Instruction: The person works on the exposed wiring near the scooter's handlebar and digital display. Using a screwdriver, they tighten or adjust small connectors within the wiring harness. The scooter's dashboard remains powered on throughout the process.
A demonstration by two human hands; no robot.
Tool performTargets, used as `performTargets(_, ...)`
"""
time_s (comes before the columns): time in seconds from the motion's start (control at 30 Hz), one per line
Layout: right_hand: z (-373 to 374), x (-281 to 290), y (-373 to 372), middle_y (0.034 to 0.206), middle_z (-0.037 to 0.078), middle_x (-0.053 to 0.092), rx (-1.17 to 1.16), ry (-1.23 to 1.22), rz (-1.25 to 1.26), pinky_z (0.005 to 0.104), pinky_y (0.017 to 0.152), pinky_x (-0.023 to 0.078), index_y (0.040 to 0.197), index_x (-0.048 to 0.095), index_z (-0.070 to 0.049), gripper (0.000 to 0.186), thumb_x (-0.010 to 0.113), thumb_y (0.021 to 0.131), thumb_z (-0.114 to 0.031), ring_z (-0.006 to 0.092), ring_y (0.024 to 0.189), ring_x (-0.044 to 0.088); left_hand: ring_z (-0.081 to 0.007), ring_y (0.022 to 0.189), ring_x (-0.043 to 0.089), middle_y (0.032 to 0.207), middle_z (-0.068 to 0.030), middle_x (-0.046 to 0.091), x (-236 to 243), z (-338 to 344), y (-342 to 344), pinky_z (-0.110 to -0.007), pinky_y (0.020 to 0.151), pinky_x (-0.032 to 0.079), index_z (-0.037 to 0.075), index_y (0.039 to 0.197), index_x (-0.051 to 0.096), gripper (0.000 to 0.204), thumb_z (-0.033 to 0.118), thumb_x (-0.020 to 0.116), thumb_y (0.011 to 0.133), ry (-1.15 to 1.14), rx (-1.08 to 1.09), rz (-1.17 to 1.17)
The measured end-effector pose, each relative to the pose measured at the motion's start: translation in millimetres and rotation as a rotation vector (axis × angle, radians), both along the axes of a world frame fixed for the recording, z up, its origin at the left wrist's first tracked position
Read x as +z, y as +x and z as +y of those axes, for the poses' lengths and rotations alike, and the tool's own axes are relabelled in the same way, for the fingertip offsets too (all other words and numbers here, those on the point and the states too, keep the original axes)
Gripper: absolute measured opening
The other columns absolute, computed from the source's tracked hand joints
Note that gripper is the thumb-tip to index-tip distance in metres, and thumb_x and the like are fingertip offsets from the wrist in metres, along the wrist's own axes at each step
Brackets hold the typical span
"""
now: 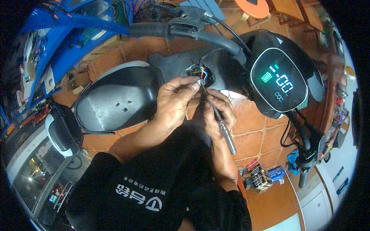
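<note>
My left hand [175, 101] is closed, thumb and fingers pinching a small pale connector [199, 82]. Coloured wires [203, 71] run to it out of an opening in the dark body of an electric scooter. A slim screwdriver [226, 134] lies across my right hand [222, 109], its fingers wrapped round it and its handle pointing down toward me. The screwdriver's upper end reaches the connector; my fingertips partly hide where they meet. Left of my hands is the scooter's black seat [119, 98].
At the right, the scooter's lit display [279, 81] sits between its handlebars [304, 133]. An orange round stool [253, 7] stands beyond. Small boxes [259, 176] lie at the lower right on tiled floor [250, 138]. Blue shelving [65, 50] fills the upper left.
</note>
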State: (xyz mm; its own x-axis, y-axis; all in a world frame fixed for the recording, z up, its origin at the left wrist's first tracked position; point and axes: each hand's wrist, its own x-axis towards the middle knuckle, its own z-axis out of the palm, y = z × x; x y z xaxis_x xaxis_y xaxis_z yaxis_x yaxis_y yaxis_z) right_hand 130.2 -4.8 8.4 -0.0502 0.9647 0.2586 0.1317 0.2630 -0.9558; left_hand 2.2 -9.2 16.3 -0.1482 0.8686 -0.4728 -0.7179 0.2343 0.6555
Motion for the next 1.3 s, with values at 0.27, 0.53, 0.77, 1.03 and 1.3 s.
performTargets(0.27, 0.8, -4.2, -2.4, 0.096, 0.019, 0.066, -0.003, 0.033, 0.021, 0.0318, 0.073, 0.053, 0.086, 0.062, 0.000, 0.014, 0.064, 0.073, 0.006, 0.0261, 0.086, 0.066, -0.0213, 0.086, 0.064, 0.096, -0.0154, 0.066, 1.2, -0.2, -2.0, -0.034, 0.078, 0.054, -0.002, 0.098, 0.062, 0.013, -0.001, 0.057, 0.087, 0.071, 0.013, 0.017)
performTargets(0.53, -1.7, -3.7, -6.7, 0.094, 0.019, 0.066, 0.008, 0.027, 0.012, 0.0313, 0.072, 0.053, 0.087, 0.063, 0.000, 0.017, 0.065, 0.072, 0.006, 0.0266, 0.085, 0.067, -0.0179, 0.082, 0.064, 0.093, -0.0135, 0.065, 5.8, 0.3, -2.3, -0.030, 0.077, 0.054, -0.004, 0.097, 0.062, 0.012, -0.003, 0.058, 0.086, 0.067, 0.038, 0.025)
performTargets(0.77, 0.7, -2.2, -6.7, 0.095, 0.019, 0.066, 0.015, 0.035, 0.009, 0.0315, 0.071, 0.053, 0.088, 0.063, -0.002, 0.018, 0.066, 0.072, 0.007, 0.0260, 0.084, 0.067, -0.0176, 0.082, 0.064, 0.092, -0.0128, 0.065, 4.0, -1.1, -2.8, -0.030, 0.077, 0.054, -0.004, 0.096, 0.063, 0.011, -0.002, 0.059, 0.086, 0.058, 0.051, 0.070)
performTargets(1.03, -2.5, -2.0, -8.6, 0.095, 0.019, 0.066, -0.011, -0.026, 0.044, 0.0292, 0.069, 0.054, 0.088, 0.064, -0.002, 0.017, 0.066, 0.073, 0.006, 0.0243, 0.084, 0.067, -0.0178, 0.081, 0.065, 0.090, -0.0124, 0.066, 7.5, -1.0, -2.7, -0.029, 0.075, 0.055, -0.003, 0.095, 0.063, 0.011, -0.002, 0.059, 0.085, 0.037, 0.051, 0.076)
performTargets(1.3, 0.2, -3.1, -9.2, 0.095, 0.019, 0.066, 0.014, 0.029, 0.037, 0.0288, 0.068, 0.054, 0.089, 0.064, -0.002, 0.017, 0.065, 0.074, 0.007, 0.0240, 0.083, 0.067, -0.0182, 0.081, 0.065, 0.091, -0.0128, 0.065, 7.6, -2.4, -4.4, -0.030, 0.075, 0.055, -0.003, 0.096, 0.062, 0.011, -0.002, 0.058, 0.086, 0.044, 0.058, 0.067)
